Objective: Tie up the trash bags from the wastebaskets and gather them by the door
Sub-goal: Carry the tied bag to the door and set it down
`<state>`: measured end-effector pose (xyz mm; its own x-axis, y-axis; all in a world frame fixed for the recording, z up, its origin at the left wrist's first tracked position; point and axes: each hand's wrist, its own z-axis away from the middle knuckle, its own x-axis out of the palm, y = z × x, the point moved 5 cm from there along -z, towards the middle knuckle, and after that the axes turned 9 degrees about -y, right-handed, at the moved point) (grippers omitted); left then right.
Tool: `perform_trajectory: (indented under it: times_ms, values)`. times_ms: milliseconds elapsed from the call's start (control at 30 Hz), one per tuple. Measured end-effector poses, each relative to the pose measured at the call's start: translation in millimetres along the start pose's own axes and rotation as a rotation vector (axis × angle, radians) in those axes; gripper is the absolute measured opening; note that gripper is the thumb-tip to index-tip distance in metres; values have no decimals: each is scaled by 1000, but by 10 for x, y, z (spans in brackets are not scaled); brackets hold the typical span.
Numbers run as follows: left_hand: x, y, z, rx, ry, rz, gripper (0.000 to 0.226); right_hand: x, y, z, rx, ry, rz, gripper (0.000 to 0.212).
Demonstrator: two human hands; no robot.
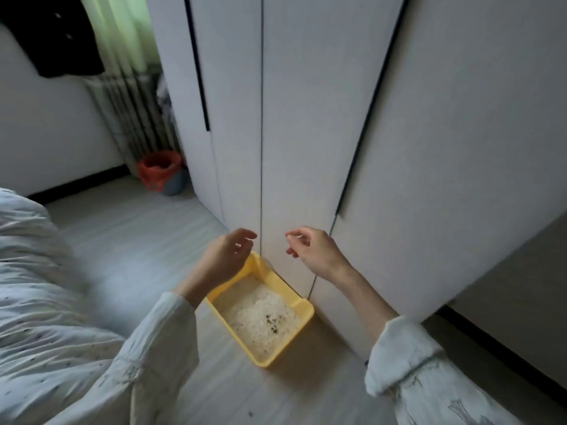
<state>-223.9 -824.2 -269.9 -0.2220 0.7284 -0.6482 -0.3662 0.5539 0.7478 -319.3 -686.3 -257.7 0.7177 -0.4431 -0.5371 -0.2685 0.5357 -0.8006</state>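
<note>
1. We see both hands raised in front of the white wardrobe (pixel 306 133), over the pale floor (pixel 138 240).
2. Our left hand (pixel 228 257) is loosely open, fingers curled a little, with nothing in it; it hangs above the far end of a yellow tray (pixel 302 311).
3. Our right hand (pixel 313 248) is also empty, half open, thumb and forefinger bent toward each other without closing on anything.
4. The two hands are near each other, apart, on either side of the dark seam between two wardrobe doors.
5. The yellow tray lies on the floor just beside the foot of the wardrobe and holds pale granular filling with a few dark specks.
6. The trash bag (pixel 158 170), red-orange, lines a grey-blue wastebasket (pixel 176 185) on the floor at the far end of the wardrobe, by the radiator (pixel 135 118); its mouth is open and its rim is folded over the basket's edge. It is well apart from both hands.
7. A bed with light patterned bedding (pixel 40 286) fills the left edge of the view.
8. A dark garment (pixel 55 35) hangs at the top left, beside a pale green curtain (pixel 122 32).
</note>
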Motion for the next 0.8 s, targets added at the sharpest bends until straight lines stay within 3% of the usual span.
perform_trajectory:
  times_ms: [400, 800]
  values:
    - [-1977, -1161, -1500, -152, 243, 61, 26, 605, -1576, -2604, -210, -173, 109, 30]
    - [-4455, -3010, -2944, -221, 339, 38, 24, 2079, -3448, -5274, -268, -258, 135, 24]
